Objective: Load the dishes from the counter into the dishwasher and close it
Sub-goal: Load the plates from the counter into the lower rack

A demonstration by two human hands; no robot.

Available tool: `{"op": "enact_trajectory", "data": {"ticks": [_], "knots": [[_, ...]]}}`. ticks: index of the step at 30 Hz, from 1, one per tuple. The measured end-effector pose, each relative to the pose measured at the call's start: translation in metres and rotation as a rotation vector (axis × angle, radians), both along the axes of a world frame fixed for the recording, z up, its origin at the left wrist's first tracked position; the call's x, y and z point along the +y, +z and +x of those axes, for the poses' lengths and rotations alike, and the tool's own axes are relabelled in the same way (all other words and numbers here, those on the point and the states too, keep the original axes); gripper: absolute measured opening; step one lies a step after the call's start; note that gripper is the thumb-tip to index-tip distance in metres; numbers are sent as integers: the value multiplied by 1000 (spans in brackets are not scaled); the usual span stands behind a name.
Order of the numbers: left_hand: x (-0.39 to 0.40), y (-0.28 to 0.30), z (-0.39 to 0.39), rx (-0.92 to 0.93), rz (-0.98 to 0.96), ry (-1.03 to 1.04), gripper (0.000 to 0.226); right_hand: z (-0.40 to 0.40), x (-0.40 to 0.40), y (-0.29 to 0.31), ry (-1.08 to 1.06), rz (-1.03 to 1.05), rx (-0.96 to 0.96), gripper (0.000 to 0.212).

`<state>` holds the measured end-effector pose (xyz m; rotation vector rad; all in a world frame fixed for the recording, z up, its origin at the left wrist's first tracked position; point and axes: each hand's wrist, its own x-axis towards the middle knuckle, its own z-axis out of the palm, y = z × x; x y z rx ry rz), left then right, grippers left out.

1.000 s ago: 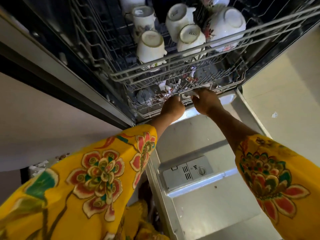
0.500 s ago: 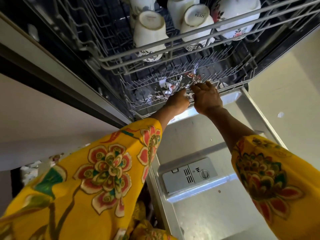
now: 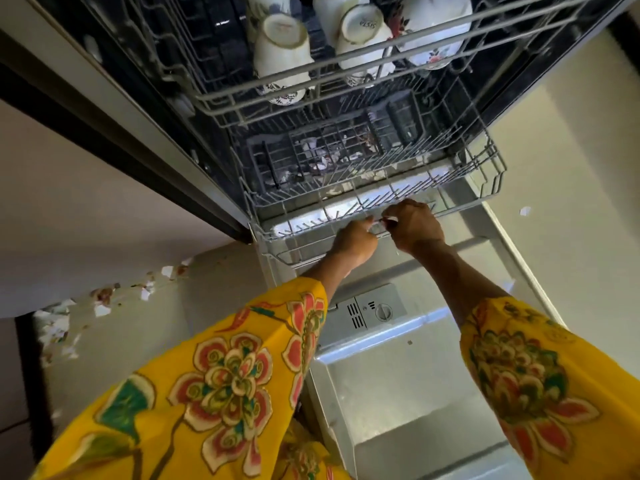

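Both hands grip the front rail of the lower rack [image 3: 460,206], which sits pulled partway out over the open dishwasher door [image 3: 398,386]. Left hand [image 3: 353,242] has fingers curled round the rail wire, just left of the right hand [image 3: 414,226], whose fingers also curl over the same rail; the two nearly touch. Lower rack holds a dark cutlery basket [image 3: 311,157] toward the back w/ a few small floral dishes behind it, too blurred to tell which. Above the lower rack is the upper rack [image 3: 346,69], carrying upside-down white cups [image 3: 282,50] & a floral bowl [image 3: 436,32] at its right end. Nearer the person than the lower rack, on the door's inner face, sits the detergent dispenser [image 3: 370,308]. Yellow floral sleeves [image 3: 221,375] cover both forearms. Left of the lower rack runs a pale counter underside/cabinet front.
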<state>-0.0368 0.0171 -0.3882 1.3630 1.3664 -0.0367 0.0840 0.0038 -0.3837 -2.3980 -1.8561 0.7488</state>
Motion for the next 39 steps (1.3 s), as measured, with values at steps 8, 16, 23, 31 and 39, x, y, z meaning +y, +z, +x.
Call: {"op": "enact_trajectory", "data": {"ticks": [8, 16, 23, 31, 39], "knots": [[-50, 4, 3, -55, -44, 39, 50, 5, -48, 14, 5, -79, -39, 23], [-101, 11, 7, -44, -79, 3, 47, 9, -101, 36, -18, -125, -70, 23], [-142, 25, 12, -60, -181, -42, 43, 13, -139, 62, 66, -271, -155, 30], [-177, 33, 19, -25, -256, -146, 43, 21, -168, 66, 13, -435, -196, 26], [-201, 45, 23, -83, -406, -69, 36, 31, -182, 70, 1, -585, -196, 35]]}}
